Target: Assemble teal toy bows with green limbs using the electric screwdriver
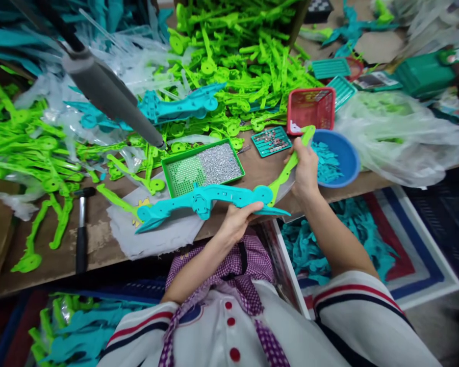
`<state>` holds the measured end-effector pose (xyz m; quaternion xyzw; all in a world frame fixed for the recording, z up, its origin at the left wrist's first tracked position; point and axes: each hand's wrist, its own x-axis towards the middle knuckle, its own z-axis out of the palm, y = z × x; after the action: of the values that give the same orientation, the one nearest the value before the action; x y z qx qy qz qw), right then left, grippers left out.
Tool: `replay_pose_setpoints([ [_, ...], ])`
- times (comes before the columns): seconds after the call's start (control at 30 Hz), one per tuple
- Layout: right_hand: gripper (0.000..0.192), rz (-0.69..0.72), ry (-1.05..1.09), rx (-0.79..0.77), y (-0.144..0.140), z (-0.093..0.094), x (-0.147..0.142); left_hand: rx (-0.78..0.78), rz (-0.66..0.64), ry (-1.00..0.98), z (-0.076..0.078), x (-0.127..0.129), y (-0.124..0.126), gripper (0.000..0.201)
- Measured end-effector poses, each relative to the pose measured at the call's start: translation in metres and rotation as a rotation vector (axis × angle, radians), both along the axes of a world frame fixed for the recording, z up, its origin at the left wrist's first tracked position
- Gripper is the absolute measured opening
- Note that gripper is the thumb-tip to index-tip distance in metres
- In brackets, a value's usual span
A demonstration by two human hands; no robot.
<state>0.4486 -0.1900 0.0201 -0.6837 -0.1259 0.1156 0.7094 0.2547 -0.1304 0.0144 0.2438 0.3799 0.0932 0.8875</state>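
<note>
Beside the right hand, blue bowl holds teal pieces.

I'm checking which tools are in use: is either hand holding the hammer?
No: the hammer lies untouched on the table, while the left hand grips the teal part and the right hand a green piece.

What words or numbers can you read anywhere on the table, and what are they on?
None can be read.
The flat printed packet near the green box has print on it, but it is too small and blurred.
The teal toy piece held by the left hand and right hand shows no writing.
</note>
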Motion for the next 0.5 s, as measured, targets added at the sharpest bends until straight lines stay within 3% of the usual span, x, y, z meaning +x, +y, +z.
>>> replay_pose_setpoints([
  [0.1,0.043,0.113,-0.048,-0.072,0.006,0.014,0.002,0.018,-0.072,-0.032,0.003,-0.004,-0.002,0.04],
  [0.2,0.042,0.335,-0.135,-0.175,0.023,0.029,0.007,0.006,-0.161,-0.048,0.009,-0.013,-0.004,0.038],
  [0.3,0.044,0.459,-0.211,-0.208,0.032,0.043,0.008,-0.005,-0.162,-0.049,0.017,-0.024,-0.001,0.036],
  [0.37,0.042,0.407,-0.223,-0.146,0.022,0.045,-0.001,-0.011,-0.157,-0.058,0.022,-0.033,0.003,0.034],
  [0.5,0.031,-0.02,-0.074,0.175,-0.034,0.026,-0.056,0.013,-0.151,-0.088,0.03,-0.048,0.01,0.031],
])
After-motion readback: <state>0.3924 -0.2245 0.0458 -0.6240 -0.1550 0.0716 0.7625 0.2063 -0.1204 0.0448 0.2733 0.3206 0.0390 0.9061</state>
